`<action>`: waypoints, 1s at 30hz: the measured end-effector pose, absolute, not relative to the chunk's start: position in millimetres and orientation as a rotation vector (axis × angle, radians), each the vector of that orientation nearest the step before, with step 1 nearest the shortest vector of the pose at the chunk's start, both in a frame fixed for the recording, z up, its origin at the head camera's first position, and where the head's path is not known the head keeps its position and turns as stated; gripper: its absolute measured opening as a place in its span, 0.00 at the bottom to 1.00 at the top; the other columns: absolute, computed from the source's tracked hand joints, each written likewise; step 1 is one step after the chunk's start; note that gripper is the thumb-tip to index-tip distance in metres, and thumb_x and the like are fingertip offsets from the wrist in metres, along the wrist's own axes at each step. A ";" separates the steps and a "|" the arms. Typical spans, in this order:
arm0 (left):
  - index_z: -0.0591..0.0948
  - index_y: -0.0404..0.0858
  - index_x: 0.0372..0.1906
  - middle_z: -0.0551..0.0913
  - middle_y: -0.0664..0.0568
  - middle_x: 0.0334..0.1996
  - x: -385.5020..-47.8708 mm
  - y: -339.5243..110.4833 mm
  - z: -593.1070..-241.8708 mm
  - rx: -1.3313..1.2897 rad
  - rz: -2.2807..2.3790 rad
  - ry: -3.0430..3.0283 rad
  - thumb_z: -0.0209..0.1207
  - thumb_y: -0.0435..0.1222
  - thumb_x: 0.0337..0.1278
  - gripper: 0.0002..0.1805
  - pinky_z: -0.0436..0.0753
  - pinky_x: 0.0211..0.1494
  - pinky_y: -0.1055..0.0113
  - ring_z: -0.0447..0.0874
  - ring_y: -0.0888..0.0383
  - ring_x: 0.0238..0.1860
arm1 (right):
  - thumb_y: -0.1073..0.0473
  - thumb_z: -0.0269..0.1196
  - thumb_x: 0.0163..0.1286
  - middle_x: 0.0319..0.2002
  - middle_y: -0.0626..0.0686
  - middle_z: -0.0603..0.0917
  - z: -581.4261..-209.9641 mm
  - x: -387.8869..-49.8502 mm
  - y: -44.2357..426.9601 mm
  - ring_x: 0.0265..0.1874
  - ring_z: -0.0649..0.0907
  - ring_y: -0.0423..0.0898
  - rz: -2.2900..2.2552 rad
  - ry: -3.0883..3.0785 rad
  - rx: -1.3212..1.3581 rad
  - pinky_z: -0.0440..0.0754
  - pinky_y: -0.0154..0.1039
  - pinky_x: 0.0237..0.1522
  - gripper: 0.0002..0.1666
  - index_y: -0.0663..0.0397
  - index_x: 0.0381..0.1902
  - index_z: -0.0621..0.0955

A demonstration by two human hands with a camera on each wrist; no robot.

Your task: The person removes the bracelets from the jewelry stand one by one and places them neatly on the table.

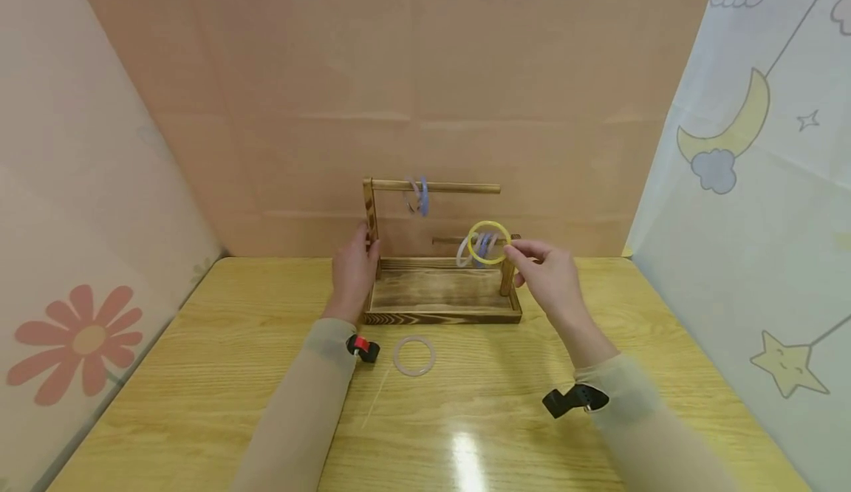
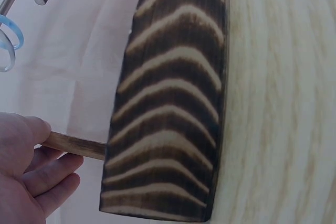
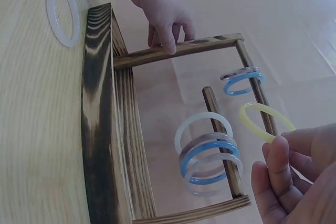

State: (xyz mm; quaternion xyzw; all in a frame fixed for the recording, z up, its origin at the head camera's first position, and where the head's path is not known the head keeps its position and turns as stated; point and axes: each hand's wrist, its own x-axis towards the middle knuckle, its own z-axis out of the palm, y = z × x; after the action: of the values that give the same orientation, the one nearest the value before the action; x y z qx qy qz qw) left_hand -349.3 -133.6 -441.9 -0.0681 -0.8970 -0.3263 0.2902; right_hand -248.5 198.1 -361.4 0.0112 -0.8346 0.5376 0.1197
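Note:
A yellow bangle (image 1: 470,243) is pinched between the thumb and fingers of my right hand (image 1: 548,274), in front of the lower bar of a dark-grained wooden rack (image 1: 442,318). My left hand (image 1: 352,270) grips the rack's left upright post (image 3: 194,47). On the upper bar (image 1: 465,188) hang a blue bangle (image 1: 425,196) and a greyish one (image 3: 231,73). Several bangles, white (image 3: 181,132), blue (image 3: 231,148) and greyish, hang on the lower bar (image 3: 214,103). In the right wrist view the yellow bangle is apart from both bars.
A pale pinkish bangle (image 1: 397,359) lies flat on the wood-grain table (image 1: 266,374) in front of the rack. Behind the rack hangs a plain peach backdrop (image 1: 319,108). Patterned sheets flank the table, with a flower (image 1: 89,340) at left and a moon (image 1: 744,123) at right.

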 end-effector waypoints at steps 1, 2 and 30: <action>0.81 0.32 0.60 0.91 0.35 0.45 -349.2 -133.7 -441.7 -0.181 -0.870 -2.390 0.66 0.34 0.80 0.14 0.89 0.40 0.41 0.92 0.36 0.38 | 0.47 0.71 0.81 0.61 0.59 0.88 -362.4 -247.6 196.6 0.24 0.87 0.45 1.579 -2.444 0.035 0.61 0.35 0.15 0.23 0.56 0.62 0.90; 0.81 0.32 0.60 0.91 0.35 0.44 -349.1 -133.8 -441.4 -0.180 -0.865 -2.389 0.67 0.34 0.79 0.14 0.89 0.40 0.41 0.92 0.35 0.37 | 0.47 0.71 0.81 0.56 0.60 0.89 -363.7 -246.7 194.9 0.24 0.87 0.45 1.585 -2.449 0.040 0.62 0.35 0.16 0.22 0.56 0.62 0.90; 0.81 0.33 0.59 0.91 0.36 0.43 -347.6 -136.1 -440.8 -0.176 -0.839 -2.410 0.66 0.35 0.80 0.13 0.88 0.39 0.41 0.91 0.37 0.36 | 0.50 0.69 0.82 0.47 0.60 0.91 -407.9 -228.2 172.8 0.29 0.88 0.59 1.660 -2.759 0.199 0.83 0.52 0.52 0.18 0.52 0.61 0.91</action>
State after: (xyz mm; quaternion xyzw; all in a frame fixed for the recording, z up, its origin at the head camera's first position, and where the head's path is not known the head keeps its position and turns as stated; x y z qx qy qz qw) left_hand -347.6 -136.1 -440.8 -0.0659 -0.9023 -0.3141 0.2877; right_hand -228.2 172.8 -407.9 0.0615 -0.8545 0.5141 -0.0420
